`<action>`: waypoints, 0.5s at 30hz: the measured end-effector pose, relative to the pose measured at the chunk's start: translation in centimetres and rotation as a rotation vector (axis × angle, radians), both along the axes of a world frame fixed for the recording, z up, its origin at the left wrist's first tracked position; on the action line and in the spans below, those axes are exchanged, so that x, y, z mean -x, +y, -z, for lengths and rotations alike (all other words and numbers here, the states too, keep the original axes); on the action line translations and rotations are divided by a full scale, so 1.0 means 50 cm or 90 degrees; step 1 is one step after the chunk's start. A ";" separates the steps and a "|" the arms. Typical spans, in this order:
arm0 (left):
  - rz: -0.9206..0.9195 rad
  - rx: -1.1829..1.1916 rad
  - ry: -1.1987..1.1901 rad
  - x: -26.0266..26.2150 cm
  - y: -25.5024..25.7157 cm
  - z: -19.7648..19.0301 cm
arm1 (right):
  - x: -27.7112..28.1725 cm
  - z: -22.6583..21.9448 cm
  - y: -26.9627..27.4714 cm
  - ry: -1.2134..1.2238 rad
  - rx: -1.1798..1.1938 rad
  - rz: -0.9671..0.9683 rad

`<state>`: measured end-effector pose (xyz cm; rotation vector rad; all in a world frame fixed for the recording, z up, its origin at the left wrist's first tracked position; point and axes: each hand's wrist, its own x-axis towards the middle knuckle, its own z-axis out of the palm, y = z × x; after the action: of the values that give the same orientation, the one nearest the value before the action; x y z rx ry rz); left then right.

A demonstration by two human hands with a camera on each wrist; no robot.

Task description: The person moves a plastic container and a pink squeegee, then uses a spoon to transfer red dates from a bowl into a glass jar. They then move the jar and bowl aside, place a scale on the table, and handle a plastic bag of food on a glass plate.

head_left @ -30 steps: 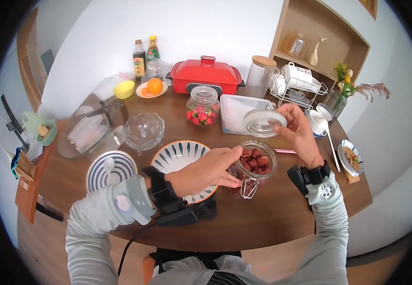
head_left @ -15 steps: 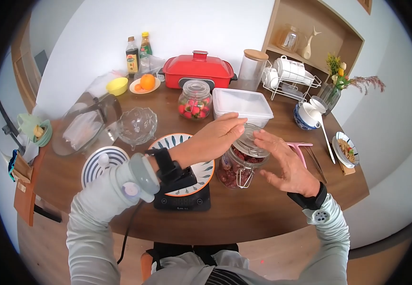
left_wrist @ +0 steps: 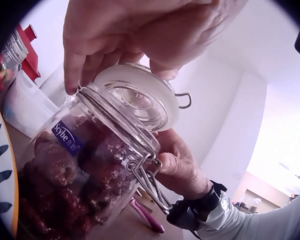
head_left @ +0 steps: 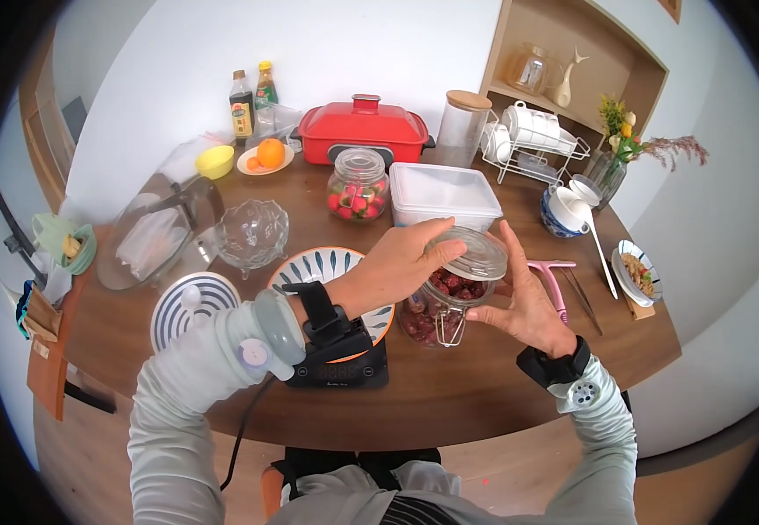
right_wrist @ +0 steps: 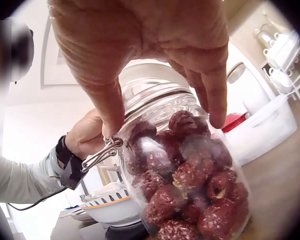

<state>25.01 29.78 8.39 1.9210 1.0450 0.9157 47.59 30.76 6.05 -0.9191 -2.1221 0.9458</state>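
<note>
A glass clip-top jar point(head_left: 423, 319) full of dark red, wrinkled dried fruits point(right_wrist: 190, 175) stands on the table in front of me. Its round glass lid point(head_left: 476, 255) is tilted partway up, with a gap at the clasp side. My left hand point(head_left: 388, 267) holds the lid's edge from the left, thumb on its top and fingers toward the hinge. From the right, my right hand point(head_left: 533, 311) grips the jar's neck, thumb beside the wire clasp point(left_wrist: 147, 180) and fingers round the far side. The clasp hangs loose.
Left of the jar, a patterned plate point(head_left: 323, 260) sits on a black kitchen scale point(head_left: 340, 372). Behind are a strawberry jar point(head_left: 358, 188), a white plastic box point(head_left: 445, 192) and a red electric cooker point(head_left: 364, 131). A pink peeler point(head_left: 557, 284) lies to the right.
The lid has come down from upright toward the jar's mouth. My right hand has left the lid for the jar's neck; my left has moved from the jar's side up to the lid.
</note>
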 end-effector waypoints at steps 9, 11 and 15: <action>-0.029 -0.242 0.094 0.005 0.013 0.059 | -0.019 0.003 0.009 -0.125 -0.087 -0.061; -0.008 -0.287 0.110 0.004 0.010 0.065 | -0.014 0.002 0.004 -0.116 -0.078 -0.062; -0.005 -0.356 0.192 0.003 0.000 0.065 | -0.016 -0.002 -0.005 -0.204 -0.244 -0.043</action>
<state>24.88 29.79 5.13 2.5829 1.0367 1.0196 48.42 30.53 6.17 -0.8451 -2.5009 0.4132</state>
